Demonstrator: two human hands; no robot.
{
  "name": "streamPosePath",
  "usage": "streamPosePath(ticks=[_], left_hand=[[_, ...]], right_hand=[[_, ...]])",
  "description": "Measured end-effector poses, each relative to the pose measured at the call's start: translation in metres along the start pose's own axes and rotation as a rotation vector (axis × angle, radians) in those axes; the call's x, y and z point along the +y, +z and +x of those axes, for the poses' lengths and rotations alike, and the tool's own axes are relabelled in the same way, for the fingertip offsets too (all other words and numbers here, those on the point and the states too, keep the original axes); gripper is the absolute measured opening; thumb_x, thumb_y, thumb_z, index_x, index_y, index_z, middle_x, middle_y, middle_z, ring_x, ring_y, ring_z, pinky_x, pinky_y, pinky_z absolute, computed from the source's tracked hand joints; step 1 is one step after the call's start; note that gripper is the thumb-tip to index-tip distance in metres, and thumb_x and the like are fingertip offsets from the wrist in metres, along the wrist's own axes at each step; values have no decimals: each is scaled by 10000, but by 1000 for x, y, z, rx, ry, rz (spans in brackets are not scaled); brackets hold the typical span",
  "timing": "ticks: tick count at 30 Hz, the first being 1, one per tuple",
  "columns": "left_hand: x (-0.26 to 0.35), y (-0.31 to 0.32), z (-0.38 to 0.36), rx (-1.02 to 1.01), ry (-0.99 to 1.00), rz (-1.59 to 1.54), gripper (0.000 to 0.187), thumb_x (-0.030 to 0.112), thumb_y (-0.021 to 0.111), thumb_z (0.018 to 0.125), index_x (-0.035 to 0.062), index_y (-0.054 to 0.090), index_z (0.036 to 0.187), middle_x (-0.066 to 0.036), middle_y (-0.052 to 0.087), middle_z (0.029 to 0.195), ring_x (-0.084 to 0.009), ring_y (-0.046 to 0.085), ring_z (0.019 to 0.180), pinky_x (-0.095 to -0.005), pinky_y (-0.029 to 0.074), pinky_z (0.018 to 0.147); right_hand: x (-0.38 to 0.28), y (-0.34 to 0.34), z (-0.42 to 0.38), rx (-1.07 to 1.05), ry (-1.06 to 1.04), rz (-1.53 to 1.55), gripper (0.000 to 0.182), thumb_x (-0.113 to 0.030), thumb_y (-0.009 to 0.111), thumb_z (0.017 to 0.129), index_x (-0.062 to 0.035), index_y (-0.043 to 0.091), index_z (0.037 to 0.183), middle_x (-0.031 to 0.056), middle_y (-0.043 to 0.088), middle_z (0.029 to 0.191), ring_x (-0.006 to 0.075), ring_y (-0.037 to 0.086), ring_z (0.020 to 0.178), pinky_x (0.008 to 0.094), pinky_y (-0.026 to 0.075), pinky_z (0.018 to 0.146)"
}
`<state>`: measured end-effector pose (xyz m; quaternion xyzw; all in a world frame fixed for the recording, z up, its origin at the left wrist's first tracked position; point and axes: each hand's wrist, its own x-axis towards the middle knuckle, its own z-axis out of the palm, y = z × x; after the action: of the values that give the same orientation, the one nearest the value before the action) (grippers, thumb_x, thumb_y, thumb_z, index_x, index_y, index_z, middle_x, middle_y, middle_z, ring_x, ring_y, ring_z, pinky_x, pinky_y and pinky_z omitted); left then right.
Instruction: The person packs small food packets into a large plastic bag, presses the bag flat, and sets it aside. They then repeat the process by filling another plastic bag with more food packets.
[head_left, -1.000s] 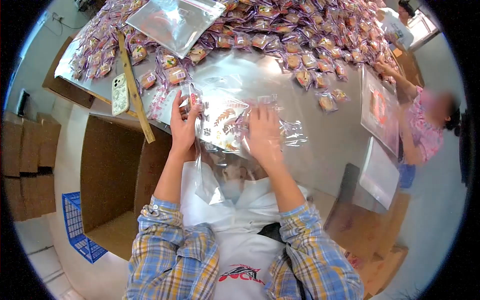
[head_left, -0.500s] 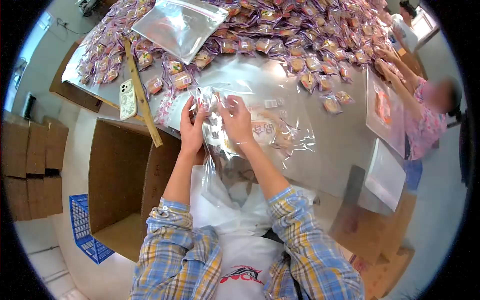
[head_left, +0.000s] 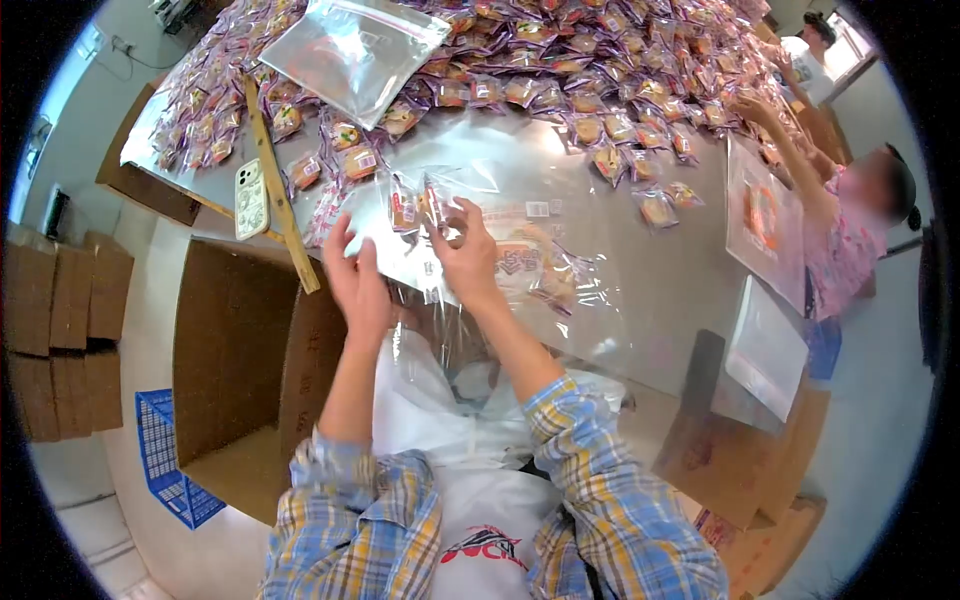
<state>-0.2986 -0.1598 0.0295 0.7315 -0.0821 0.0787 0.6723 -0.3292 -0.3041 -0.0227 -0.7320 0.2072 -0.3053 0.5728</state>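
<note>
A large clear plastic bag [head_left: 600, 325] with printed lettering lies across the table edge in front of me, with a wrapped pastry [head_left: 557, 275] inside it. My right hand [head_left: 468, 255] pinches a small wrapped cake [head_left: 431, 203] between thumb and fingers, over the bag's left part. Right beside that cake is another wrapped cake [head_left: 403, 209], close to my fingertips. My left hand [head_left: 360, 285] is open just below and to the left, fingers apart, slightly blurred, with nothing visible in it.
A heap of wrapped cakes [head_left: 560, 65] covers the far table. A flat stack of clear bags [head_left: 355, 55], a wooden strip [head_left: 278, 190] and a phone [head_left: 252, 200] lie at left. An open carton [head_left: 235, 350] stands below. Another person [head_left: 850, 220] works at right.
My left hand has come away from the wrapped cakes, moving down and left, and its fingers have opened. My right hand stays near the cakes. The person at right has shifted their arms.
</note>
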Motion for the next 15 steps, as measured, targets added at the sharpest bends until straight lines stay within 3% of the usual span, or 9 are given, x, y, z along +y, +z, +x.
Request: streamPosePath(ticks=[2,3,4,5,8,9,12,13,15], left_hand=[[38,-28,-66,7,252,-58,241,107,561,1029,36,593,1257,-137,591,1225,-216,566,1035,-348,431,991],[45,-51,-112,-183,343,-100,85,42,595,968,62,642,1036,-82,659,1056,-239,602,905,-374,475,922],[51,-58,-142,-462,457,-91,135,35,672,875,87,679,999,-63,675,974,-270,625,897,-403,499,856],[59,-54,-167,-732,573,-80,202,27,749,782,111,716,963,-45,690,892,-301,648,890,-432,523,790],[54,-25,-208,-757,322,157,385,34,741,790,55,672,1169,-147,658,1148,-375,617,1122,-464,491,978],[44,-18,-206,-680,286,219,417,36,737,799,42,648,1207,-169,631,1209,-393,591,1172,-478,476,1016],[28,-6,-177,-552,268,301,529,61,717,833,-15,547,1328,-245,522,1392,-463,468,1340,-535,387,1142],[30,1,-166,-541,287,363,550,70,713,840,-30,531,1349,-262,512,1405,-477,454,1354,-545,381,1147],[36,10,-144,-502,326,500,594,86,704,853,-62,500,1391,-296,494,1429,-507,426,1382,-563,368,1155]], right_hand=[[8,0,2,-4,-37,-115,534,-149,750,902,-72,551,1391,167,686,1153,263,743,766,397,582,750],[10,1,2,-4,-55,-148,542,-158,754,899,-73,550,1394,165,680,1152,268,741,763,402,580,758],[10,2,0,-12,-72,-178,549,-167,758,896,-75,549,1396,162,675,1151,273,739,760,408,577,765],[10,3,2,-6,-81,-196,594,-154,819,850,-26,575,1376,179,725,1159,247,736,1010,344,593,741],[-8,-1,1,-76,0,-209,646,-159,804,845,-7,550,1419,179,692,1254,277,731,1014,356,595,749],[-33,-12,-4,-183,204,-82,664,-195,766,858,-4,533,1450,185,616,1378,349,667,1144,409,568,919],[-10,-43,-19,-137,-430,-486,651,-217,729,870,-26,535,1461,204,533,1458,389,536,1309,462,455,1096],[-24,-66,-22,-264,-429,-491,652,-240,717,862,-24,529,1448,295,450,1497,467,411,1387,555,363,1162],[-52,-108,-39,-288,-429,-802,667,-233,715,848,-23,521,1450,307,436,1505,479,412,1393,563,361,1158]])
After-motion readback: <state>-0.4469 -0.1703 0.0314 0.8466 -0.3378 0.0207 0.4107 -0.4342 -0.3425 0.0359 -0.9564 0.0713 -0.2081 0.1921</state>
